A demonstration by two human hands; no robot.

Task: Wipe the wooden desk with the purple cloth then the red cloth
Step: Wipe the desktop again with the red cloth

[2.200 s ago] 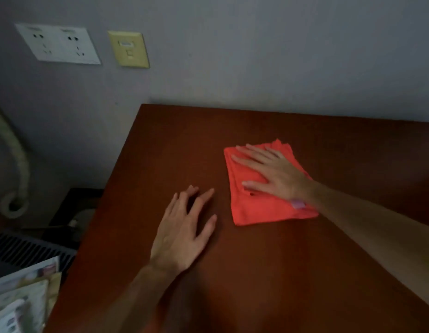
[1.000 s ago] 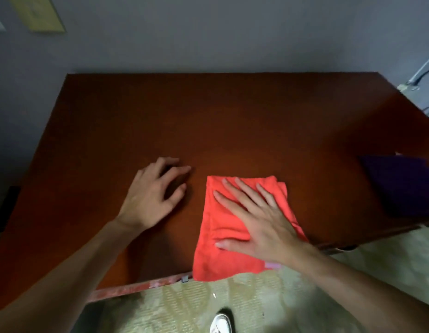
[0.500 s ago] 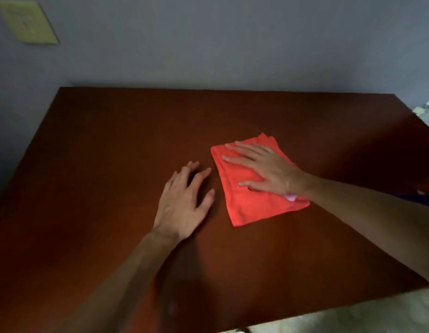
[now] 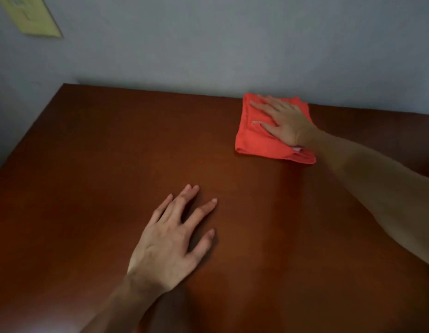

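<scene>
A folded red cloth (image 4: pixel 256 140) lies on the dark wooden desk (image 4: pixel 100 164), close to its back edge at the wall. My right hand (image 4: pixel 285 123) presses flat on the cloth with straight, spread fingers. My left hand (image 4: pixel 175 239) rests palm down on the bare desk nearer to me, fingers spread, holding nothing. The purple cloth is out of sight.
A grey wall (image 4: pixel 208 44) runs right behind the desk's back edge. A yellow switch plate (image 4: pixel 31 18) is on the wall at the upper left. The desk's left edge slants down the left of the view.
My right hand has pushed the red cloth away from me and to the right, up to the desk's back edge. My left hand has stayed flat on the desk.
</scene>
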